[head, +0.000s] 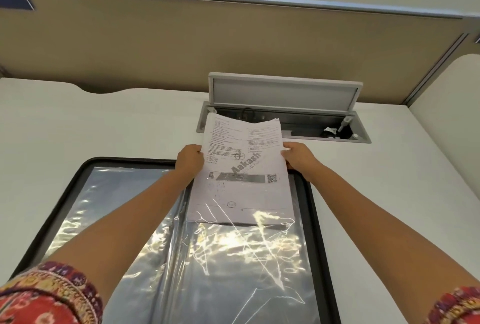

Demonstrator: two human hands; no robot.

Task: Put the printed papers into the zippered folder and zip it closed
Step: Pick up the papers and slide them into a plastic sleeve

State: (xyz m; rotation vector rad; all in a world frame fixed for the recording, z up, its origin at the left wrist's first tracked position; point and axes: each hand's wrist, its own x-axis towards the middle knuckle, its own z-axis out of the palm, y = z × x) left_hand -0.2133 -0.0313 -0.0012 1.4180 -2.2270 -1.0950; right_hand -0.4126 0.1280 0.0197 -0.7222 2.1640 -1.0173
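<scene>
Head view: white printed paper stack (241, 168) pinched at both side edges, left hand (189, 161), right hand (298, 157); long axis toward body, lower end entering clear sleeve of open black zippered folder (315, 209).

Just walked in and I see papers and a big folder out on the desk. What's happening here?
A person is loading printed papers into an open zippered folder lying flat on the desk. The left hand and right hand grip the stack by its two sides. Its lower edge is already tucked under a clear plastic sleeve on the folder's right half; the rest sticks out. The folder is not zipped.
</scene>
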